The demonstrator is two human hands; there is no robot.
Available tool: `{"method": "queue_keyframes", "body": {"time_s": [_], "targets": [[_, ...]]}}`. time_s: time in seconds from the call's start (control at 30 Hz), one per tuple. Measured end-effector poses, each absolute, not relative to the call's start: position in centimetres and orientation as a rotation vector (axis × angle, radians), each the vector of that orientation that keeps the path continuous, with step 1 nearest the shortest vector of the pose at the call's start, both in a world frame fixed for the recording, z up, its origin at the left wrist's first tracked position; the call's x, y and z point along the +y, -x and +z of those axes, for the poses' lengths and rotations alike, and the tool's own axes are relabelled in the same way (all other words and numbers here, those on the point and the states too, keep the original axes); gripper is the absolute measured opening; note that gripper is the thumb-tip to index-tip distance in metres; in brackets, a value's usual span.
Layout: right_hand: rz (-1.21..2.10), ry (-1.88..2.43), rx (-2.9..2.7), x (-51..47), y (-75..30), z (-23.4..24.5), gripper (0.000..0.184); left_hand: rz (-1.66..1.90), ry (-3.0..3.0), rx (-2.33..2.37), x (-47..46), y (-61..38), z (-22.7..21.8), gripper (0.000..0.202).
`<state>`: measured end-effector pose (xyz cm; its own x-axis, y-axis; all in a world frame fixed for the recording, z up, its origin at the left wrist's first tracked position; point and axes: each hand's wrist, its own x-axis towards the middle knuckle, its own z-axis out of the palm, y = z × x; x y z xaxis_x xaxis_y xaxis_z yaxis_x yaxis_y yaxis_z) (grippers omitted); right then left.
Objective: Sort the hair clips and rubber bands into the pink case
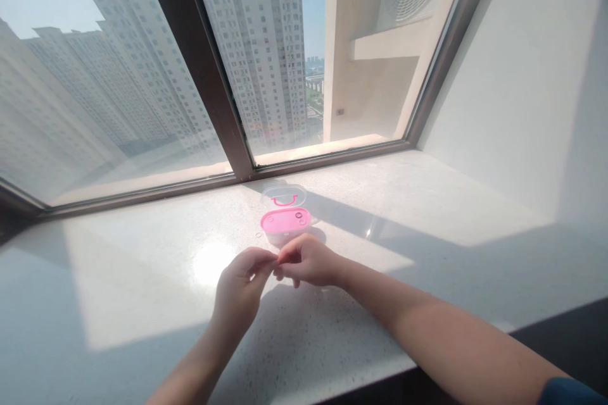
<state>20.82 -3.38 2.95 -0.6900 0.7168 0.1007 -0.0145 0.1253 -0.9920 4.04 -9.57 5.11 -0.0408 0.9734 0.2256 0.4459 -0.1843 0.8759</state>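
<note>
My left hand (241, 285) and my right hand (311, 261) meet fingertip to fingertip above the sill, both closed in a pinch. Whatever lies between the fingertips is too small or hidden to make out. Just beyond them stands a small oval box (279, 219) with a pink top surface and a whitish body, partly covered by my right hand. On the pink surface lie a dark ring (298, 215) and a couple of pale ring shapes. Behind it is a clear oval lid (285, 190) with a pink handle. A thin ring (259, 235) lies left of the box.
The speckled white windowsill (142, 278) carries bright sun patches and shadows. A brown window frame (244, 168) borders its far side, with tall buildings outside. A white wall (513, 95) rises at the right. The sill's front edge runs along the lower right.
</note>
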Motion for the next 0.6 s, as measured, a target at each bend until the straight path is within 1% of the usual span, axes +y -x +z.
{"method": "queue_keyframes", "body": {"time_s": [0.17, 0.27, 0.33, 0.4, 0.5, 0.6], "targets": [[1.546, 0.684, -1.77, -3.2, -21.0, 3.4, 0.027, 1.26, -1.6, 1.428, -9.4, -5.3, 6.0, 0.012], [1.508, 0.704, -1.742, -3.0, -21.2, 3.6, 0.025, 1.342, -1.532, 1.418, -8.3, -4.7, 6.3, 0.013], [1.467, 0.73, -1.698, -2.8, -21.4, 3.7, 0.022, 1.411, -1.459, 1.513, -7.0, -3.2, 6.5, 0.019], [1.41, 0.742, -1.646, -2.6, -21.6, 3.8, 0.021, 1.289, -1.466, 1.632, -5.2, -1.3, 6.5, 0.023], [1.352, 0.733, -1.606, -2.5, -21.7, 4.0, 0.022, 0.871, -1.658, 1.787, -2.6, 0.9, 6.1, 0.027], [1.339, 0.746, -1.588, -2.5, -21.6, 4.1, 0.022, 0.638, -1.838, 1.921, -0.9, 1.2, 5.2, 0.03]]}}
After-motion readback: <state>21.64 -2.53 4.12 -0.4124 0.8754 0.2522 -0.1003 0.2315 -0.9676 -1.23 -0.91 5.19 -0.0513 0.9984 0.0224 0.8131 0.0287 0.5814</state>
